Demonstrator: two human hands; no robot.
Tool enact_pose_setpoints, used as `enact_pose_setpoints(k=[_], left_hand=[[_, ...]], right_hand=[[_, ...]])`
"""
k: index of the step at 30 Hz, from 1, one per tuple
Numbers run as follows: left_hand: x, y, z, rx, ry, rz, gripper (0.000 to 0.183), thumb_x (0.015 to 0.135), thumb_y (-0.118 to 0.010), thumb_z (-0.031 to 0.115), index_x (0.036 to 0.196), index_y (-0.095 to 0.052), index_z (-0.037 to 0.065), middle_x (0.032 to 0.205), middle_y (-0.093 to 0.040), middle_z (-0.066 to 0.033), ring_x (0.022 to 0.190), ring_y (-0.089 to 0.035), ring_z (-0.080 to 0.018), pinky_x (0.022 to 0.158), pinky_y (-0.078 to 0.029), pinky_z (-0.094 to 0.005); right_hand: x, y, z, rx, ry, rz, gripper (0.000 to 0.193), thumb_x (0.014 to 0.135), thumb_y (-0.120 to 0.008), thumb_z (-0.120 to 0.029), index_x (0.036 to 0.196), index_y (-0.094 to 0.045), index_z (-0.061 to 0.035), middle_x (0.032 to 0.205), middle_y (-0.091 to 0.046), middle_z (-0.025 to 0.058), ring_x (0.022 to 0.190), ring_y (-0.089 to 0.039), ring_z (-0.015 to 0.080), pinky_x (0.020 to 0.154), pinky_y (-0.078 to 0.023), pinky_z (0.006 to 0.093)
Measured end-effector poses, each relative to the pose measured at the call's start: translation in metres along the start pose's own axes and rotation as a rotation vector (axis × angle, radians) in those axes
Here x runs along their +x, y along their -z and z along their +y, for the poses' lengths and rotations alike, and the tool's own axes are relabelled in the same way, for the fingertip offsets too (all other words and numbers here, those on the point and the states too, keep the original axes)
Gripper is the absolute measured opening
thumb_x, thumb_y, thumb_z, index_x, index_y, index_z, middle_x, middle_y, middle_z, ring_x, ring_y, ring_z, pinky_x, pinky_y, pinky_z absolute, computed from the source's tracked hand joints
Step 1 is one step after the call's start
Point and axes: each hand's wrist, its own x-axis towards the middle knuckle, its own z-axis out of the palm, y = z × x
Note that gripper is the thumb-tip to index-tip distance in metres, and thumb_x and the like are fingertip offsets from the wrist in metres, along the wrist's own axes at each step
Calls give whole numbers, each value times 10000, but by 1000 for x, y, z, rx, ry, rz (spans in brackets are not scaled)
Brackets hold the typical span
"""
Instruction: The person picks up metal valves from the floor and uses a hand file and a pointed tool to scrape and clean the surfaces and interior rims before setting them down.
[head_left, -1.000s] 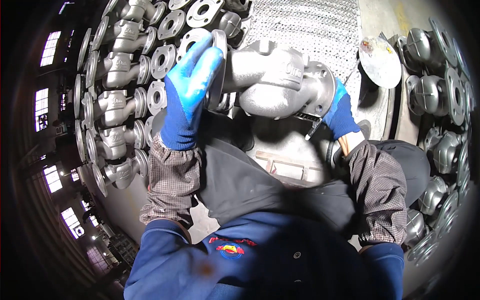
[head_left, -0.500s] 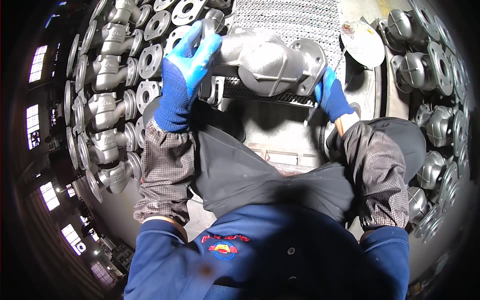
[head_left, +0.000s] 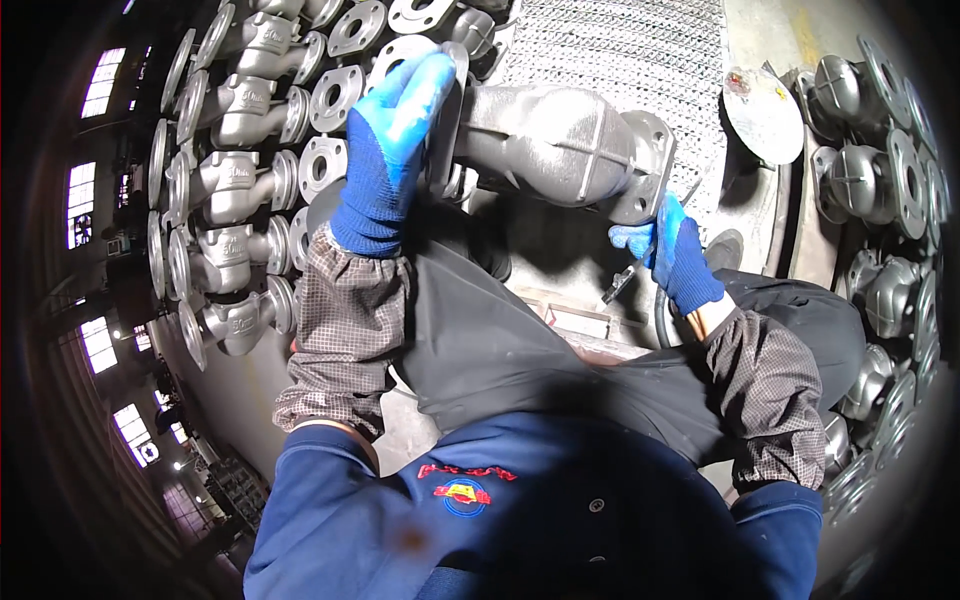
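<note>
A grey cast-metal valve body (head_left: 565, 145) with a flange at each end is held up in front of me, its rounded belly turned toward me. My left hand (head_left: 392, 150), in a blue coated glove, is closed round the left flange (head_left: 447, 125), fingers over its upper edge. At the lower edge of the right flange (head_left: 645, 165) is my right hand (head_left: 680, 250), also gloved in blue. Its thumb points up against the flange and its fingers curl below; their exact contact is partly hidden. A small metal tool (head_left: 618, 285) shows below that hand.
Rows of similar flanged castings (head_left: 235, 185) stand stacked on the left, with more castings (head_left: 865, 185) on the right. Behind the valve body lies a metal grating bench top (head_left: 620, 50). A white round disc (head_left: 762, 115) sits at its right. A dark hose (head_left: 660, 315) hangs near my right knee.
The valve body has turned slightly, with its right end lower and nearer me. My right hand has shifted down and its fingers now show below the flange. My left hand keeps its grip.
</note>
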Motion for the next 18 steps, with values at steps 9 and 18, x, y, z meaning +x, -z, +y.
enact_pose_setpoints(k=[9, 18], left_hand=[[7, -5, 4, -45, 26, -10, 327, 836, -633, 42, 1163, -616, 49, 1125, -627, -216, 991, -650, -321, 832, -525, -341], [14, -24, 10, 51, 188, -96, 767, 806, -704, 294, 1404, -353, -35, 1429, -401, -225, 1325, -405, -267, 1074, -335, -337]], right_hand=[[11, 16, -17, 10, 100, 28, 467, 1002, -342, -421, 950, -497, 16, 691, -654, 262, 527, -644, 301, 413, -457, 279], [19, 25, -41, 58, 183, 31, 422, 974, -416, -439, 937, -512, -31, 711, -662, 171, 629, -680, 299, 442, -432, 272]])
